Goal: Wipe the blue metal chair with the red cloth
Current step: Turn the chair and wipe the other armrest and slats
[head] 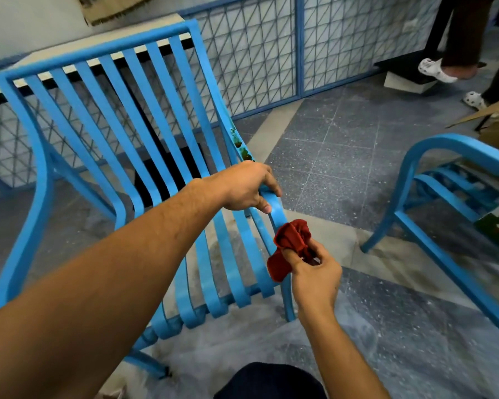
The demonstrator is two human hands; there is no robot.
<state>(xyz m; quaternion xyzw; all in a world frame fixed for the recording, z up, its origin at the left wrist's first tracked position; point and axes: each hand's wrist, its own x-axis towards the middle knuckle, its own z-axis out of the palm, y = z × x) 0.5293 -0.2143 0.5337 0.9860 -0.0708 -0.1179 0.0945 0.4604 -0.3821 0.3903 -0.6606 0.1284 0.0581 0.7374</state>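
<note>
While the left hand (247, 187) grips the right side rail of the blue metal chair (121, 168) at frame center, the right hand (314, 272) pinches the bunched red cloth (290, 246) just below, touching that rail; dark stains (241, 148) sit higher up.

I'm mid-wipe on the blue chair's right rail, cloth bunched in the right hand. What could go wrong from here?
1. The red cloth is a small wad pinched by the right hand; it could slip or cover little rail.
2. Dark stains sit above the left hand gripping the blue chair; that hand may block the upward stroke or get smeared.
3. The second chair stands close on the right, so an elbow might hit it.
</note>
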